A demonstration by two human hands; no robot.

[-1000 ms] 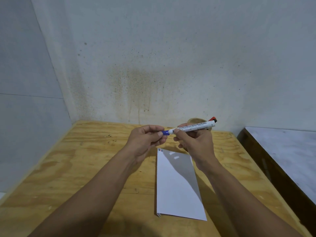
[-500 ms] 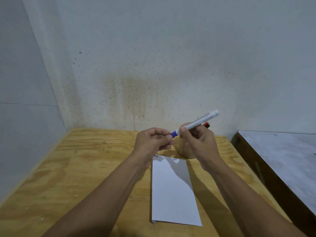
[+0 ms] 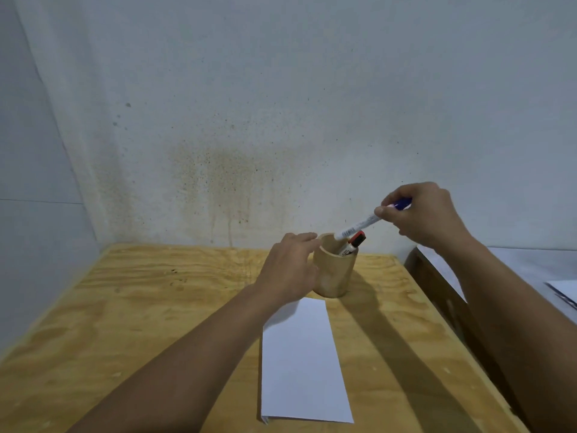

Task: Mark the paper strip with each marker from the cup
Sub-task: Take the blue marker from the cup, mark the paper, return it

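A wooden cup (image 3: 333, 275) stands on the plywood table (image 3: 156, 307) just beyond the white paper strip (image 3: 301, 364). A red-capped marker (image 3: 352, 243) leans inside the cup. My right hand (image 3: 424, 214) holds a white marker with a blue cap (image 3: 363, 225) by its capped end, tilted, its lower end at the cup's rim. My left hand (image 3: 292, 267) rests against the cup's left side, fingers touching the rim, and covers the strip's far left corner.
A pale stained wall rises right behind the table. A darker bench with a grey top (image 3: 530, 270) stands to the right, a gap between it and the table, with a sheet of paper (image 3: 565, 290) at the frame's edge.
The blue cap is back on the marker. My right hand turned the marker and carried it right, over the cup. My left hand let go of the cap and moved to the cup's side.
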